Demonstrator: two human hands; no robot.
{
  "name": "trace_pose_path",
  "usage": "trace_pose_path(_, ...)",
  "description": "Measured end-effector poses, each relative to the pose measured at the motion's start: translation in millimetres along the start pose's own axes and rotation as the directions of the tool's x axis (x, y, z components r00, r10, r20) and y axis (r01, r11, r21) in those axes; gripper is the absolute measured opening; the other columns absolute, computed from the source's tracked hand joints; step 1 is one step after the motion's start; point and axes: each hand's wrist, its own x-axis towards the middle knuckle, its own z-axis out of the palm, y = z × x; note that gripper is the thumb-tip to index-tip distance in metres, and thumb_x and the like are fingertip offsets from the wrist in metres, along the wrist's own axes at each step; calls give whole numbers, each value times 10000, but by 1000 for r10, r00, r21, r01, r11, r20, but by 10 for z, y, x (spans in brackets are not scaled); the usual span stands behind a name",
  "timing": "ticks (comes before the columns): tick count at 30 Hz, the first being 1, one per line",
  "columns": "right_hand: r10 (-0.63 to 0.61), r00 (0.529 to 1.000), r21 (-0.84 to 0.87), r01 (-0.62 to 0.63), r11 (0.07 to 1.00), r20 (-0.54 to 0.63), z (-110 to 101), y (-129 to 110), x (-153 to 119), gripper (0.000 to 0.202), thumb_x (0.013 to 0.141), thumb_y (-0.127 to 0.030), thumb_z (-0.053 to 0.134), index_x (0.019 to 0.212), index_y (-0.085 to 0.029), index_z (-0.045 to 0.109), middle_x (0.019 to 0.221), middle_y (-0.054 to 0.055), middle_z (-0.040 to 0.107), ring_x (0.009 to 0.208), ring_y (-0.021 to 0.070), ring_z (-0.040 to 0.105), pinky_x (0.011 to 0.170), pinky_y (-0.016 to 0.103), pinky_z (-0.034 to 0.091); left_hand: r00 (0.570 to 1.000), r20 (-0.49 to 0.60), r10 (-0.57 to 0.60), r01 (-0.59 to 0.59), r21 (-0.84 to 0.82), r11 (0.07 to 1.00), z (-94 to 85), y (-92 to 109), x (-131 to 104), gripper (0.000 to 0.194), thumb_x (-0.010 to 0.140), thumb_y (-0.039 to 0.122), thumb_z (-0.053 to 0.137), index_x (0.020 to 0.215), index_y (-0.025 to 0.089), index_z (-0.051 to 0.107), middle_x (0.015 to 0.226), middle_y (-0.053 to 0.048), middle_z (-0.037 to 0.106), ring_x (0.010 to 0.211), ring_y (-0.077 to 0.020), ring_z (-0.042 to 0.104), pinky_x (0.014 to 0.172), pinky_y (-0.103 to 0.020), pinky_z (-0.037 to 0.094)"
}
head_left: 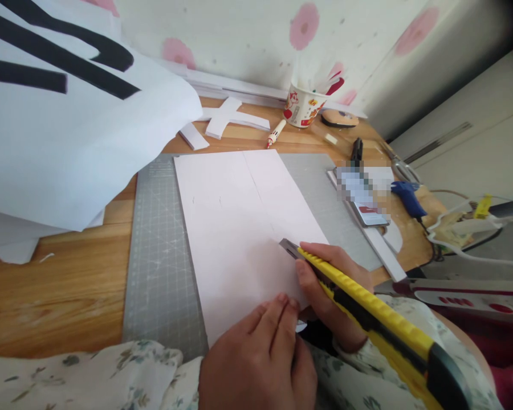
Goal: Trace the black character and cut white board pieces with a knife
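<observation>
A white board [235,245] lies on the grey cutting mat [162,256], with a thin line running down from its far edge and two small marks at its left. My right hand [333,285] is closed around a yellow utility knife [367,302]. The knife's blade is out, its tip at the near end of the line; whether it touches the board I cannot tell. My left hand [256,353] lies on the near part of the board, fingers together and laid out over its surface. Its thumb is partly hidden.
A large white sheet with black strokes [89,125] droops at the left. Behind the mat are white cut-out pieces [222,118], a marker [276,134], a paper cup [303,105] and a mouse [340,118]. To the right are a phone [361,196], a blue glue gun [408,198] and cables.
</observation>
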Motion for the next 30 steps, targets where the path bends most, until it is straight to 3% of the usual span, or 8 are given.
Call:
trace_pose_path(6,-31,999,-4,31,1000,34,-15,9,-7,80,861,-196,650,939,-191,668,690,2,719,570,129,675,570,207,575,994,92,52,-61,92,994,-10,-2,-7,252,960,175,506,1062,138,733,1282,-164,723,1158,-274,710,950,-385,612)
trace_pose_path(13,-74,997,6,74,997,28,-34,12,-69,90,872,-195,645,961,-203,648,669,-8,680,573,139,669,559,220,560,989,106,99,-115,163,980,-105,14,121,316,990,164,438,1009,96,747,1217,-167,749,1098,-254,735,944,-363,576)
trace_pose_path(22,-180,984,-5,180,984,21,-55,66,-101,141,866,-163,645,998,-208,623,641,-20,628,553,149,651,544,235,552,982,143,121,-146,182,972,-129,24,138,327,988,199,442,1020,94,750,1256,-177,728,1143,-262,715,981,-374,544)
trace_pose_path(30,-184,983,-10,185,983,8,-68,52,-154,147,863,-165,642,1001,-210,620,630,-32,619,553,147,651,536,231,550,975,189,115,-145,157,977,-154,15,97,280,969,227,521,1109,99,728,1323,-191,693,1205,-271,676,1017,-412,515)
